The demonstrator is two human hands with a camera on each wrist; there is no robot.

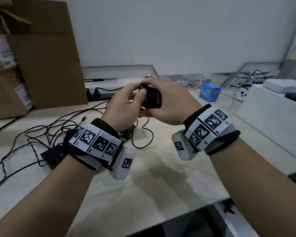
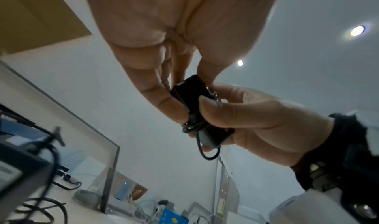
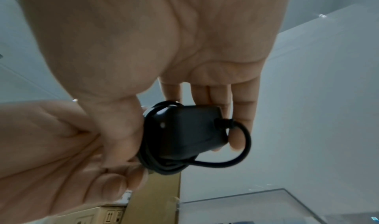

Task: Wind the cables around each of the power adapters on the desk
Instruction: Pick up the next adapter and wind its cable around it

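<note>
Both hands hold a small black power adapter (image 1: 151, 98) in the air above the desk (image 1: 143, 177). The left hand (image 1: 126, 103) pinches one end between thumb and fingers; the right hand (image 1: 169, 101) curls round the other. The adapter is a glossy, rounded block with its thin black cable (image 3: 235, 156) wound in several turns round its middle, one short loop standing free at the strain relief.
</note>
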